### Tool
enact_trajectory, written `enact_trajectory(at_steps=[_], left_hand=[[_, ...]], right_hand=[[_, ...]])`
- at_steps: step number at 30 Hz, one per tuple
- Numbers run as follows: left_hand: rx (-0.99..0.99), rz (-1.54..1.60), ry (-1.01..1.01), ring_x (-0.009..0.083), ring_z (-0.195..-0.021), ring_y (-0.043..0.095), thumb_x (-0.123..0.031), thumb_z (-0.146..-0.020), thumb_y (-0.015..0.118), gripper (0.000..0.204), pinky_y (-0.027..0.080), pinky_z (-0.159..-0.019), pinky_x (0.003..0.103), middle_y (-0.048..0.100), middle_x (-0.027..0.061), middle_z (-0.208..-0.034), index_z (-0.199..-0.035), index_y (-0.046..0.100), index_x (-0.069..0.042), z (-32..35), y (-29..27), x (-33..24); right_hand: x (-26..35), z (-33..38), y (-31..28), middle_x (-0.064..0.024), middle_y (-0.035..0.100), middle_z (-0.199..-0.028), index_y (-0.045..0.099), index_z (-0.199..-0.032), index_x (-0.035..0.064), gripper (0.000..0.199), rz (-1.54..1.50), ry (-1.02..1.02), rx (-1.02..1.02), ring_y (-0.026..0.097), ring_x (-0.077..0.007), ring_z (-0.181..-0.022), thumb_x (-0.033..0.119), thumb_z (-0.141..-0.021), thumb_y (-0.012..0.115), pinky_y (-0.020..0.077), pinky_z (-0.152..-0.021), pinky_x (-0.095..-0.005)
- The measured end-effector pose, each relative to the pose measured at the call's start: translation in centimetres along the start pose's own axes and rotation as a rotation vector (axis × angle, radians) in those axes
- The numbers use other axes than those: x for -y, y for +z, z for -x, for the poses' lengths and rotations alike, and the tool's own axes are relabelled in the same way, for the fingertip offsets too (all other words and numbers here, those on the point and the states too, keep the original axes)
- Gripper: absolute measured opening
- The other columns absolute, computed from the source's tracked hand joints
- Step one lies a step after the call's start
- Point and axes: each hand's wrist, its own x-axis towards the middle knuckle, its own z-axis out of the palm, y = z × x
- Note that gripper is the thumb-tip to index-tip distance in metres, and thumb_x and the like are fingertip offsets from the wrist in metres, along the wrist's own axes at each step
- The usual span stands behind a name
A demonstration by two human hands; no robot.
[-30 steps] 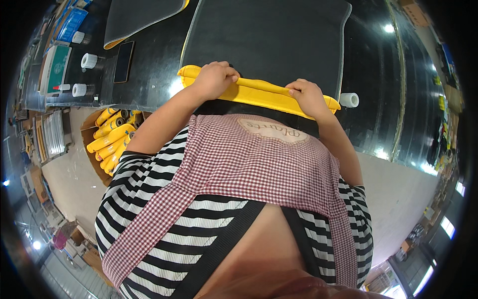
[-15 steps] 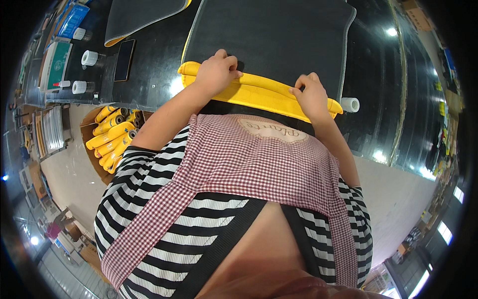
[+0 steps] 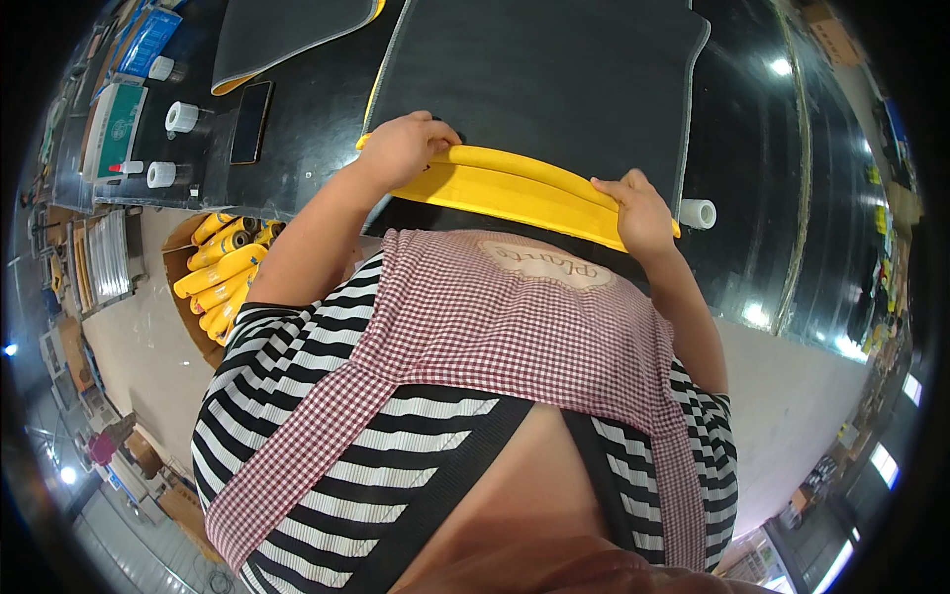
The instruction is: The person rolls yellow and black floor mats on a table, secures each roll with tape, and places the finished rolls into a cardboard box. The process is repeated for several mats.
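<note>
A black mat with a yellow underside (image 3: 544, 79) lies flat on a dark glossy table (image 3: 752, 148). Its near edge is rolled up into a yellow roll (image 3: 515, 186). My left hand (image 3: 404, 148) grips the left end of that roll, fingers curled over the top. The right end is held by my right hand (image 3: 638, 210) the same way. Both forearms reach up from my striped shirt and checked apron.
A second black mat (image 3: 287, 35) lies at the far left of the table. Near it are a dark phone (image 3: 249, 121), white tape rolls (image 3: 181, 117) and a green box (image 3: 111, 124). A white roll (image 3: 698, 213) sits by my right hand. A box of yellow rolled mats (image 3: 223, 272) stands on the floor at left.
Both hands have pushed the yellow roll farther up the mat, away from my body, and the roll looks thicker.
</note>
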Motion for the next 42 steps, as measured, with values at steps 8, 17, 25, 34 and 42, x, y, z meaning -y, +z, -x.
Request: enact_trajectory(at_steps=[8, 17, 25, 34, 42], left_hand=[[-0.295, -0.158, 0.193, 0.0286, -0.101, 0.06, -0.023, -0.084, 0.081, 0.015, 0.048, -0.089, 0.038, 0.062, 0.0079, -0.105, -0.088, 0.073, -0.01, 0.9, 1.8, 2.7], [-0.198, -0.217, 0.477, 0.028, -0.095, 0.061, -0.032, -0.089, 0.075, 0.023, 0.049, -0.086, 0.04, 0.064, 0.0055, -0.1, -0.09, 0.075, -0.009, -1.3, 0.0, 4.3], [-0.11, -0.482, 0.305, 0.0293, -0.108, 0.062, -0.015, -0.088, 0.068, 0.022, 0.052, -0.091, 0.041, 0.063, 0.008, -0.109, -0.109, 0.072, -0.009, -2.3, -0.1, 0.7], [-0.258, -0.292, 0.133, 0.0477, -0.152, 0.026, -0.056, -0.097, 0.056, 0.082, 0.017, -0.125, 0.06, 0.028, 0.0303, -0.163, -0.159, 0.037, -0.006, 0.8, 4.5, -1.7], [-0.339, -0.375, -0.099, 0.0411, -0.16, 0.006, -0.067, -0.096, 0.057, 0.086, 0.005, -0.126, 0.064, 0.014, 0.0211, -0.173, -0.165, 0.031, -0.022, -20.1, -0.2, -1.6]], right_hand=[[-0.8, 0.3, 0.7, -0.0106, 0.06, -0.096, 0.071, -0.087, 0.0061, 0.012, 0.094, 0.008, -0.295, 0.06, -0.0307, -0.092, 0.01, -0.08, 0.079, 0.0505, -0.081, -0.0415], [-3.0, 0.4, -0.4, -0.012, 0.064, -0.094, 0.073, -0.097, 0.004, 0.016, 0.238, -0.295, -0.208, 0.061, -0.0322, -0.085, 0.015, -0.085, 0.075, 0.0499, -0.075, -0.043], [-1.0, -1.6, -0.3, -0.0111, 0.067, -0.103, 0.07, -0.105, 0.0072, 0.02, 0.389, -0.086, -0.179, 0.063, -0.032, -0.101, 0.006, -0.088, 0.058, 0.0531, -0.088, -0.0413], [-0.5, 0.9, 3.2, -0.026, 0.023, -0.168, 0.037, -0.161, 0.0136, 0.084, 0.35, 0.012, -0.164, 0.02, -0.0451, -0.157, 0.044, -0.091, 0.071, 0.0123, -0.127, -0.0606], [-6.0, -18.0, -2.7, -0.0156, 0.057, -0.136, 0.063, -0.129, 0.0144, 0.037, 0.424, -0.18, -0.567, 0.052, -0.0345, -0.128, 0.033, -0.097, 0.067, 0.0399, -0.108, -0.0498]])
